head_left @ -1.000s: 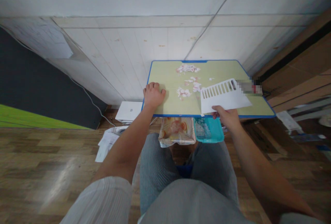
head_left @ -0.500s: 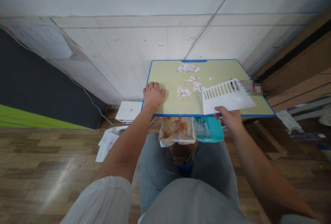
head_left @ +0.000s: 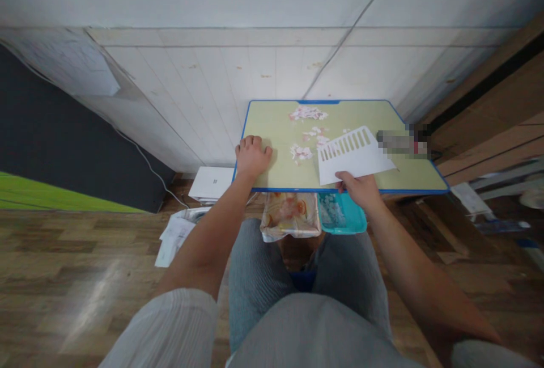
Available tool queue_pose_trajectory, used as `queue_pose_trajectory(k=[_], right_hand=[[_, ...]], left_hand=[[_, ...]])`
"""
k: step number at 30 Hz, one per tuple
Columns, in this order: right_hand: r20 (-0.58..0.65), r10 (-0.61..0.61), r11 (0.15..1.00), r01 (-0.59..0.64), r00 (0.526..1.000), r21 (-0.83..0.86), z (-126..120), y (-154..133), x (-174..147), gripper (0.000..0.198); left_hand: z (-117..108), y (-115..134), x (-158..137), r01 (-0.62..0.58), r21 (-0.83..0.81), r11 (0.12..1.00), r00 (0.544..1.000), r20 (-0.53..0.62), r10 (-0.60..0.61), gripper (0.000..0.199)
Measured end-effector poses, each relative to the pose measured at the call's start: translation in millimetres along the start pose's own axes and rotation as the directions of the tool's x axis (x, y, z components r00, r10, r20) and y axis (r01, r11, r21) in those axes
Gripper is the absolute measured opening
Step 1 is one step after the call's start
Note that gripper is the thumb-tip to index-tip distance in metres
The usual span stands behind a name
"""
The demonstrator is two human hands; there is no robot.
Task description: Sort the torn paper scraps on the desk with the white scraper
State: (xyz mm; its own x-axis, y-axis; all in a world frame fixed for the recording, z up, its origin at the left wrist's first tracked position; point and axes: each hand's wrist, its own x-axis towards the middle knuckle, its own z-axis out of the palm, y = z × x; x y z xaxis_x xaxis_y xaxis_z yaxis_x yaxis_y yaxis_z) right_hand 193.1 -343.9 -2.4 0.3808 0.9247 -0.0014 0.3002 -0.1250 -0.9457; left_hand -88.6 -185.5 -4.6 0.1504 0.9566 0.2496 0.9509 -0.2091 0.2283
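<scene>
Our right hand [head_left: 359, 191] grips the lower edge of a white slotted sheet [head_left: 357, 161], thumb on top, and holds it tilted over the right half of the yellow-green tabletop [head_left: 278, 175], close to the near blue edge; our left hand [head_left: 254, 156] rests open on the left end of the tabletop, palm down, fingers a little bent, with nothing seen in it. The row of slots along the sheet's far edge is already formed, while the part nearer us is plain; the pale, pinkish scraps lie partly gathered, with a far heap [head_left: 309, 113] the most compact, a near cluster [head_left: 301, 153] looser, and a middle scatter [head_left: 317, 131] thinly spread; the sheet's left corner overlaps that scatter in our view, and whether they touch we cannot tell. We judge the work to be midway, since the scraps lie apart rather than in one heap; just below the near edge sit a lined tray [head_left: 272, 237] and a teal bin [head_left: 355, 221], both with something in them; at the right, a pixelated object [head_left: 402, 142] lies clear of the sheet.
</scene>
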Motion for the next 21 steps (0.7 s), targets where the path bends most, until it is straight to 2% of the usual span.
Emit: queue_pose_trajectory(k=[5, 14, 17, 21], right_hand=[[-0.023, 0.025, 0.998, -0.024, 0.999, 0.055, 5, -6, 5, 0.028], [0.106, 0.049, 0.999, -0.05, 0.993, 0.01, 26, -11, 4, 0.021], [0.118, 0.081, 0.997, -0.079, 0.99, -0.021, 24, -9, 4, 0.019], [0.071, 0.117, 0.992, -0.112, 0.991, -0.065, 16, -10, 5, 0.019]], left_hand=[[1, 0, 1, 0.002, -0.014, 1.0, 1.0, -0.003, -0.002, 0.048], [1, 0, 0, -0.002, -0.006, 1.0, 1.0, -0.004, 0.002, 0.046], [1, 0, 0, -0.005, -0.007, 1.0, 1.0, -0.006, 0.005, 0.045], [2, -1, 1, 0.001, -0.004, 1.0, 1.0, -0.003, -0.001, 0.045]])
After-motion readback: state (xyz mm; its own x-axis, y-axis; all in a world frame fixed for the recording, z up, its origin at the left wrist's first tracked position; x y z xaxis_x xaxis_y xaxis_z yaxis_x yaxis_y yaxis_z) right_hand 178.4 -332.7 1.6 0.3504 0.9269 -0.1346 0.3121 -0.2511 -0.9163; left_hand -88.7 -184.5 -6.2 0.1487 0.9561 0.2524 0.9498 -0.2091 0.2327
